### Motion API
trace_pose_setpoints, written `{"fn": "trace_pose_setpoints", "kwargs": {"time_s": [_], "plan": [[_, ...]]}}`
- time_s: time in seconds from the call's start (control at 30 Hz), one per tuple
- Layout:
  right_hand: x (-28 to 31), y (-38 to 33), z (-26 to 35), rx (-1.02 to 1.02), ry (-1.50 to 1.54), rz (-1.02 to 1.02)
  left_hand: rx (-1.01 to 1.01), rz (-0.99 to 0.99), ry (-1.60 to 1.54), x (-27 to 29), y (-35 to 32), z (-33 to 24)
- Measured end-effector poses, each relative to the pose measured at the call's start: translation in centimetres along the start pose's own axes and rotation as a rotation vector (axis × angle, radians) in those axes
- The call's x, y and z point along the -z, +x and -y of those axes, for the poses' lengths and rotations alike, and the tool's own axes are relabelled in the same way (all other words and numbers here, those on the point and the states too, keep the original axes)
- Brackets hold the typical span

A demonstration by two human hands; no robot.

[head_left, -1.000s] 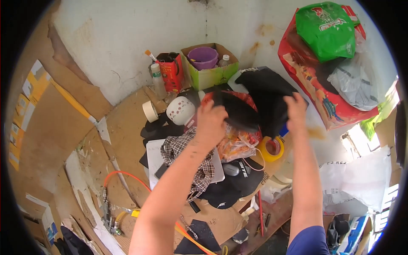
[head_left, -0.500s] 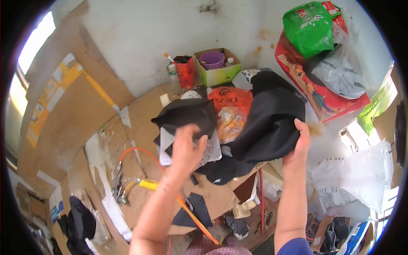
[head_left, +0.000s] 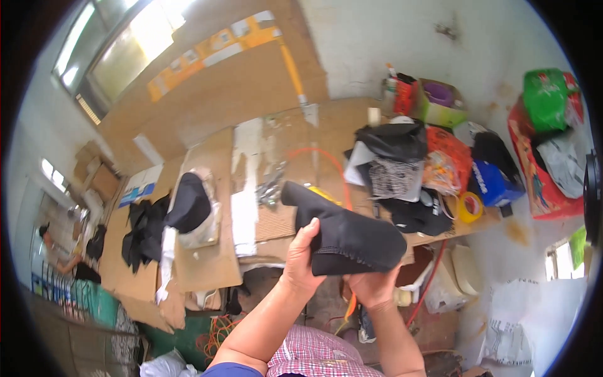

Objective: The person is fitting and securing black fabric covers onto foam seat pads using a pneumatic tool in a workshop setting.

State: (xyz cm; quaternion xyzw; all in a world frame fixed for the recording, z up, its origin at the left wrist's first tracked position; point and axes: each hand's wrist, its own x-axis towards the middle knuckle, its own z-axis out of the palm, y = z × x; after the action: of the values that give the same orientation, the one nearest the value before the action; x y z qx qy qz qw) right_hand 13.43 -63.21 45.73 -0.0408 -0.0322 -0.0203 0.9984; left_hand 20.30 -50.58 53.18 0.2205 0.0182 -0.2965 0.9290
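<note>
A black stitched fabric piece (head_left: 355, 235), folded into a bulky tube shape with a seam along its lower edge, is held up in front of me over the table's near edge. My left hand (head_left: 301, 261) grips its left end, thumb lying up along the side. From below, my right hand (head_left: 375, 286) is closed round its right underside; the cloth hides part of those fingers. Beyond the cloth, an air gun (head_left: 271, 188) with an orange hose lies on the cardboard-covered table (head_left: 333, 135).
At the right lie a black plastic bag (head_left: 392, 139), an orange bag (head_left: 449, 151), a blue box (head_left: 496, 182) and a yellow tape roll (head_left: 469, 207). A dark shaped fabric piece (head_left: 188, 202) sits at the left. Another person (head_left: 59, 251) is far left.
The view has swung left. The black fabric piece has come away from the right-hand pile to in front of me. My left hand, empty before, now grips it too.
</note>
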Motion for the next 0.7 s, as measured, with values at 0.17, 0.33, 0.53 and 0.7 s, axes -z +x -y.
{"fn": "trace_pose_setpoints", "kwargs": {"time_s": [0.17,0.33,0.53,0.7], "plan": [[0.4,1.3,-10.0,0.272,-0.013,0.071,-0.092,-0.142,-0.015,3.1,-7.2,-7.6],[0.4,9.4,-16.7,0.165,-0.181,0.033,-0.200,-0.284,0.010,15.6,-14.3,-20.9],[-8.9,24.4,-30.9,0.005,-0.331,0.079,-0.529,-0.129,0.196,21.5,-11.8,-39.2],[-12.6,30.6,-39.1,0.128,-0.390,0.186,-0.561,0.248,0.258,21.5,-11.2,-53.3]]}}
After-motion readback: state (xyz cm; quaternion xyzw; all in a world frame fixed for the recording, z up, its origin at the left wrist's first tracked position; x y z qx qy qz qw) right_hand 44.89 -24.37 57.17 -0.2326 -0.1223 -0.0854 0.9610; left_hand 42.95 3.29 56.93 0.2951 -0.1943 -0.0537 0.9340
